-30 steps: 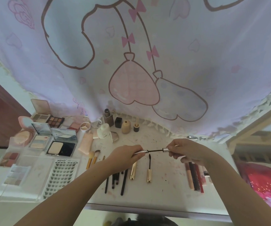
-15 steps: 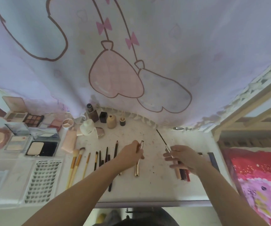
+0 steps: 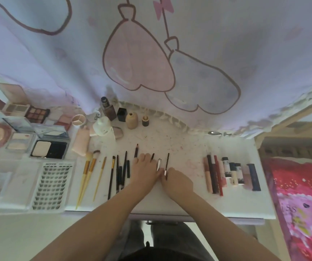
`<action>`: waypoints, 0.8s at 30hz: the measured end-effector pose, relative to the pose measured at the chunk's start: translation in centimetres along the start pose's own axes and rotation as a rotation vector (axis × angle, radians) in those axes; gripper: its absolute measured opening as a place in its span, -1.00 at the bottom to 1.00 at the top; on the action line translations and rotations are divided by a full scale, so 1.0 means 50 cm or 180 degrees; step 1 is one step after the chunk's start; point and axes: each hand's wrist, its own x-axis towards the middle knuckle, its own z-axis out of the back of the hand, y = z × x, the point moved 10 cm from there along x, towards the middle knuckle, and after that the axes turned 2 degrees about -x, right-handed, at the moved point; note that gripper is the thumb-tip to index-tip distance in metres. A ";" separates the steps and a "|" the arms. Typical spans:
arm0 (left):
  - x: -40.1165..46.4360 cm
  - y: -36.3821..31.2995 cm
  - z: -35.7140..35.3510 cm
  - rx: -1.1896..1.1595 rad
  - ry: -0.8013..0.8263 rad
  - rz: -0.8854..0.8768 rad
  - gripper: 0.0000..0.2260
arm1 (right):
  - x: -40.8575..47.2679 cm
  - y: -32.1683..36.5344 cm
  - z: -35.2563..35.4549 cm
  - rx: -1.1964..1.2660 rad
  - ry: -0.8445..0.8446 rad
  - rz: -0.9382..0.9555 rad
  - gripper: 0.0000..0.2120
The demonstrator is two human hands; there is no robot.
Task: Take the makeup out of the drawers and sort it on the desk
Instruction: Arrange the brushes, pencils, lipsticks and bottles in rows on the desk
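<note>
On the white, speckled desk (image 3: 179, 146), near its front middle, the left hand (image 3: 145, 171) is laid flat with straight fingers over the lower ends of a dark pencil (image 3: 136, 150) and a short dark-tipped stick (image 3: 152, 156). Just beside it, the right hand (image 3: 177, 180) is seen pinching the silver ferrule of a thin black mascara wand (image 3: 167, 162), which lies pointing away from the person; between the two hands a silver-capped tube (image 3: 159, 163) is seen, and whether it is touched cannot be told.

At the left, several open compacts are set together: a black case holding one pale powder pan (image 3: 49, 149), a pale blue case with cream powder (image 3: 19, 143), a dark palette of brown eyeshadows (image 3: 36, 113) and a beige palette with its lid up (image 3: 15, 107). A white tray of false lashes (image 3: 51, 185) is marked "XOYO". A white jar (image 3: 96, 116) behind reads "bibi", as far as can be made out.

Three gold-handled brushes (image 3: 87, 174) are counted, then a row of about six dark slim brushes and pencils (image 3: 120, 171). At the back stand a brown glass bottle (image 3: 108, 108), a black cube cap (image 3: 122, 114), a tan bottle (image 3: 132, 120) and a small dark pot (image 3: 145, 120). At the right, a row of lipsticks and tubes (image 3: 230, 174) lies side by side.
</note>
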 end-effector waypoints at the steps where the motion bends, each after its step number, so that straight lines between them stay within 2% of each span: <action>1: 0.001 0.009 0.002 0.0017 -0.0020 0.0003 -0.60 | 0.005 0.013 -0.005 -0.0070 0.0001 0.0024 -0.62; 7: 0.006 0.046 0.015 0.0099 -0.0045 0.0016 -0.60 | 0.026 0.065 -0.014 -0.0403 -0.0040 0.0163 -0.67; 13: 0.023 0.046 0.041 0.0154 -0.0173 -0.0076 -0.62 | 0.025 0.043 0.027 -0.0316 0.0011 0.0226 -0.62; 17: 0.046 -0.059 0.072 -0.0069 -0.0354 -0.0494 -0.66 | 0.051 -0.090 0.161 -0.0236 -0.0312 -0.0130 -0.75; 20: 0.046 -0.194 0.048 -0.0351 -0.0106 -0.0877 -0.67 | 0.071 -0.184 0.209 -0.0264 -0.0157 -0.0427 -0.80; 24: 0.048 -0.295 -0.027 -0.0428 0.0444 -0.0571 -0.69 | 0.084 -0.226 0.187 -0.0219 0.0146 -0.0531 -0.82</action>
